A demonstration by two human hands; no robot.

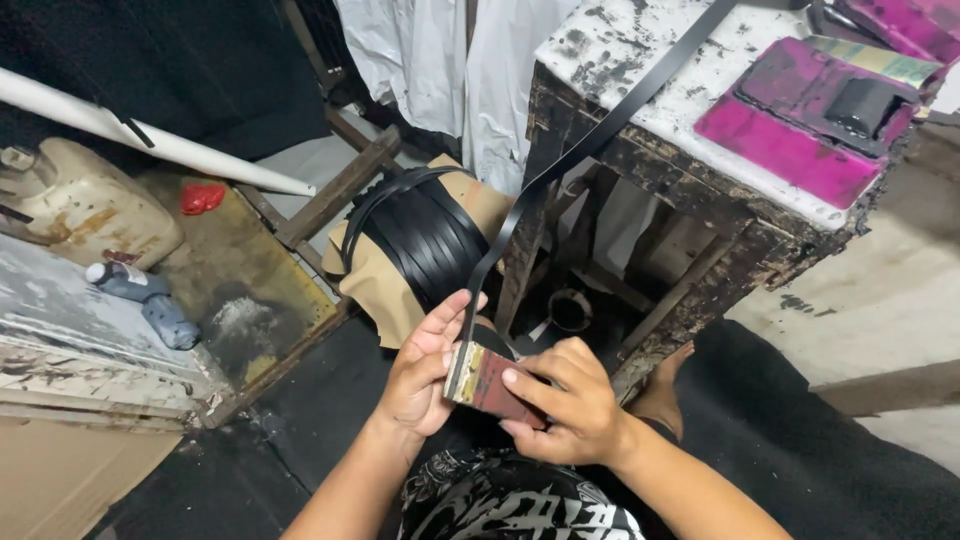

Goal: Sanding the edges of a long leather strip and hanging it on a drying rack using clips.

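Note:
My left hand [425, 365] and my right hand [565, 400] together grip a small reddish block [490, 385] with a pale worn edge, held low over my lap. A long black strap [590, 140] runs down from the stained table top to the block, passing by my left fingertips. More black strap is wound in a bundle [425, 240] on tan material just beyond my hands. My right fingers lie across the block's top face; my left thumb presses its end.
A paint-stained wooden table [700, 190] stands at right with a magenta-stained tray [800, 130] on it. A white pipe [150, 140], a dirty plastic jug [90, 205] and a bottle [150, 300] lie at left. White cloth [460, 70] hangs behind. A foot [665, 395] rests under the table.

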